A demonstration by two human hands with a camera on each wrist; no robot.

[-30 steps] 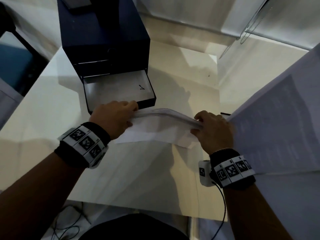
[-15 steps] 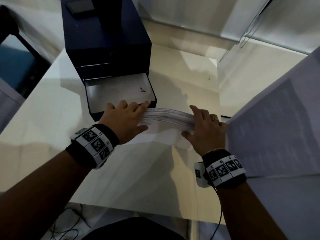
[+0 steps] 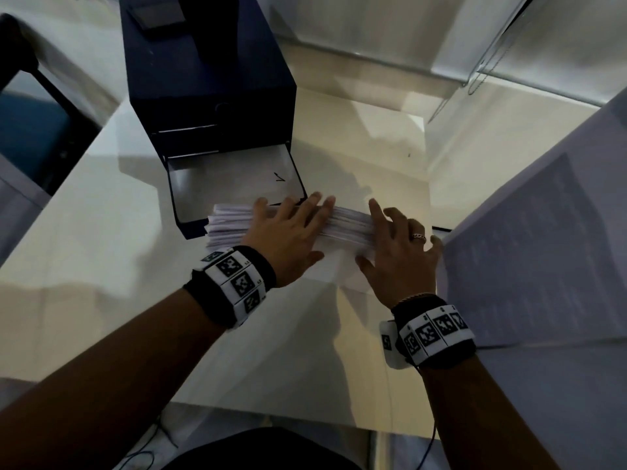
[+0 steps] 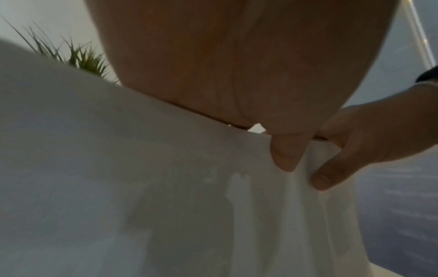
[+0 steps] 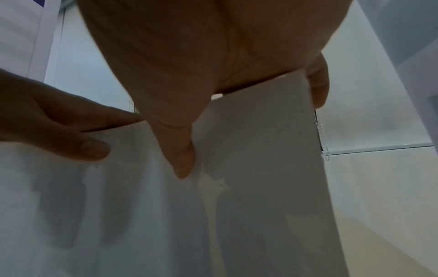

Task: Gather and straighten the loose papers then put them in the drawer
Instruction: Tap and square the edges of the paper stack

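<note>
A thick stack of white papers [image 3: 230,225] stands on its long edge on the white table [image 3: 101,266], just in front of the open bottom drawer [image 3: 237,184] of a dark blue drawer unit [image 3: 210,79]. My left hand [image 3: 288,228] lies over the middle of the stack's top edge with its fingers straight and spread. My right hand [image 3: 397,245] lies over the right end the same way. In the wrist views both thumbs rest on the near face of the papers [image 4: 142,187] [image 5: 260,168]. One sheet with a small mark lies in the drawer.
A large sheet with faint print [image 3: 543,249] fills the right side, close to my right hand. A dark flat object [image 3: 156,15] lies on top of the unit. A dark chair [image 3: 30,130] stands left of the table. The table's near edge [image 3: 271,415] runs by my body.
Both hands went from curled grips at the stack's ends to straight, spread fingers on its top edge. The left hand slid right toward the middle. The stack now stands more upright and squared.
</note>
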